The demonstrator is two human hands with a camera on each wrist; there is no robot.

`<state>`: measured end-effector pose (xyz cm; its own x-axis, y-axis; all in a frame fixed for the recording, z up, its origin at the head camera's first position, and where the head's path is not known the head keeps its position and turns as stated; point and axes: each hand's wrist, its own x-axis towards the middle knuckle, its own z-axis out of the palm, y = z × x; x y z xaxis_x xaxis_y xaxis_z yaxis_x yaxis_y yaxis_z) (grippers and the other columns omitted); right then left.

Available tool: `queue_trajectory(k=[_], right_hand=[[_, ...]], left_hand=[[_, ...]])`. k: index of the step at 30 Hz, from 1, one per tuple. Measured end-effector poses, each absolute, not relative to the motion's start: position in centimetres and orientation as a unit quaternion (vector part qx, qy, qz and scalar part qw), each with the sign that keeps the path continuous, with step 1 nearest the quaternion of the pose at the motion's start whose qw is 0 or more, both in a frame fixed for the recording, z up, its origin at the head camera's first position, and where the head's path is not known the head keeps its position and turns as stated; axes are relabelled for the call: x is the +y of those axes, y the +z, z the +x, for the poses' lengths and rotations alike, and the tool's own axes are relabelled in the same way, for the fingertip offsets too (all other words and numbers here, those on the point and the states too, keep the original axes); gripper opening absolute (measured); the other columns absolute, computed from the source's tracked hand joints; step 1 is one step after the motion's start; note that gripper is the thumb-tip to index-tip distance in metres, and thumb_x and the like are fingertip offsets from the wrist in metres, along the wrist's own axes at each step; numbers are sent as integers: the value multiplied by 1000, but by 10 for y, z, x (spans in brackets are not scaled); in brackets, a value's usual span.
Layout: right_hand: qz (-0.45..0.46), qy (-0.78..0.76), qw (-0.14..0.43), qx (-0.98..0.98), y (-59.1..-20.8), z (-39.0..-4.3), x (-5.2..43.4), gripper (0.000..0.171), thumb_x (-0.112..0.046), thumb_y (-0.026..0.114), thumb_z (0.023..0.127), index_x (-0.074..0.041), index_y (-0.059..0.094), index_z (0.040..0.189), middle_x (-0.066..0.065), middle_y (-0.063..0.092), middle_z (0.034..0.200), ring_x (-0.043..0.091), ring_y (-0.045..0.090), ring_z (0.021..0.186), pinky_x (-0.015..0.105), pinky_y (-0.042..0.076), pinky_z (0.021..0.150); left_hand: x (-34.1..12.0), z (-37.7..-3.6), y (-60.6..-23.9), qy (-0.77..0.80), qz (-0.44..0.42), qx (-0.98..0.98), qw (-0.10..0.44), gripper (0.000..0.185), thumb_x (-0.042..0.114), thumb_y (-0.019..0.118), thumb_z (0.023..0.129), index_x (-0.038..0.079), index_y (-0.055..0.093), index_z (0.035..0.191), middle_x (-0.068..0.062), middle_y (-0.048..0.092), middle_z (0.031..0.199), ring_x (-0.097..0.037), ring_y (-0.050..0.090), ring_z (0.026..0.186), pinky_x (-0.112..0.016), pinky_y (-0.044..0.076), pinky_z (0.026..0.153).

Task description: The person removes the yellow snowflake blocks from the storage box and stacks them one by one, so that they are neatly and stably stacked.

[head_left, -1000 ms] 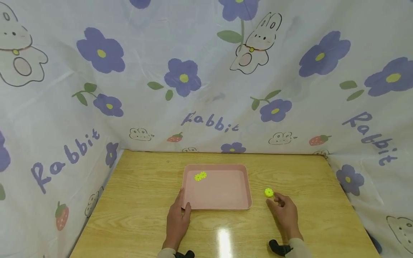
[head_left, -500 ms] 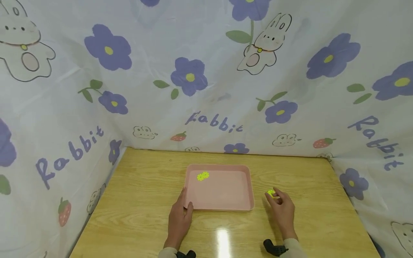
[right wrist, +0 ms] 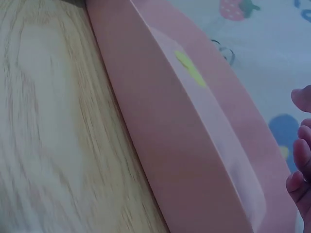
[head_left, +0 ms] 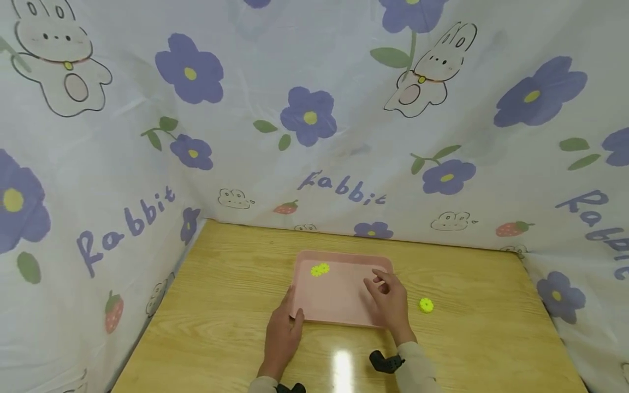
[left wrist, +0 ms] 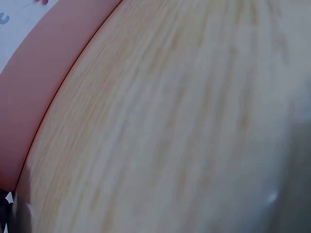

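Note:
A shallow pink tray (head_left: 339, 305) lies on the table. Two yellow flower-shaped pieces (head_left: 320, 269) sit side by side in its back left part. My left hand (head_left: 283, 333) holds the tray's front left corner, fingers along the left side and thumb at the front. Over the right part of the tray hovers my right hand (head_left: 390, 300), fingers loosely bent. No piece shows between its fingers; in the right wrist view the thumb and fingers (right wrist: 301, 150) stand apart. Right of the tray, a yellow flower-shaped piece (head_left: 426, 305) lies on the table.
The wooden table (head_left: 221, 305) is enclosed by a white curtain (head_left: 344, 147) printed with rabbits, purple flowers and strawberries, at the back and both sides. A black device is strapped to each wrist. Light glares on the table in front of the tray.
My right hand has left the yellow piece beside the tray, where its fingers were, and moved left over the tray. My left hand stays at the corner. The head view has shifted slightly left.

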<state>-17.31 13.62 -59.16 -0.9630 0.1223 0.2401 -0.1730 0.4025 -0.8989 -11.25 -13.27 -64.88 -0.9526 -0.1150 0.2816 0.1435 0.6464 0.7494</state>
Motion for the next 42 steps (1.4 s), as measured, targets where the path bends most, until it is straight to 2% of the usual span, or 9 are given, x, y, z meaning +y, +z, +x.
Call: queue_trajectory(k=[7,14,19,24,28,31,35,37,42], right_hand=[[46,527,86,-845,-597,-192,98,38,-22,80,93,-1,74,125,3,66,96,14,56,77,27,50,69],[84,524,56,-846,-607,-207,69,36,-16,80,92,3,73,122,5,66,94,16,60,81,33,55,74],[95,516,29,-851,-610,-217,54,37,-10,79,92,7,70,123,13,66,97,23,62,84,41,56,77],[88,492,-5,-866,-613,-226,47,47,-8,80,91,2,65,134,19,66,124,33,65,103,51,55,88],[102,436,-28,-893,-615,-235,45,50,-13,81,90,-6,67,137,15,61,141,34,64,117,55,52,98],[105,398,-38,-911,-616,-239,49,44,-16,82,90,-7,71,132,13,65,136,31,66,112,53,53,95],[89,401,-46,-910,-617,-240,53,35,-14,83,88,-6,75,121,12,70,120,28,66,101,51,54,89],[83,414,-49,-905,-616,-238,53,32,-12,83,88,-5,75,118,12,69,117,27,64,101,50,53,90],[94,437,-54,-893,-613,-225,55,31,-9,81,89,-1,71,118,11,64,110,24,59,93,47,53,85]], left_hand=[[-134,-113,-646,-404,-4,-902,150,62,21,62,103,13,39,161,-6,48,157,-29,51,140,-51,46,110],[-133,-111,-648,-403,1,-903,147,61,21,62,103,13,41,160,-3,48,157,-29,53,137,-51,47,109],[-132,-109,-648,-401,4,-903,152,62,22,63,103,15,41,160,-2,50,156,-29,57,133,-51,50,105],[-132,-109,-650,-391,5,-908,151,62,23,63,103,16,41,160,-1,50,156,-28,58,131,-51,51,103],[-132,-108,-650,-386,5,-908,161,61,22,63,102,14,43,159,-1,51,156,-28,58,132,-50,51,104],[-128,-107,-649,-390,-2,-906,164,60,21,63,102,12,44,158,-3,51,155,-29,57,133,-50,51,104],[-127,-107,-648,-390,-8,-906,166,60,20,63,102,11,44,158,-4,51,155,-29,57,133,-50,51,104],[-127,-108,-648,-386,-8,-907,168,60,20,63,102,11,44,158,-4,51,155,-30,58,132,-51,52,103],[-133,-110,-651,-373,-5,-911,178,61,20,63,102,12,43,159,-7,54,153,-31,61,128,-51,54,98]])
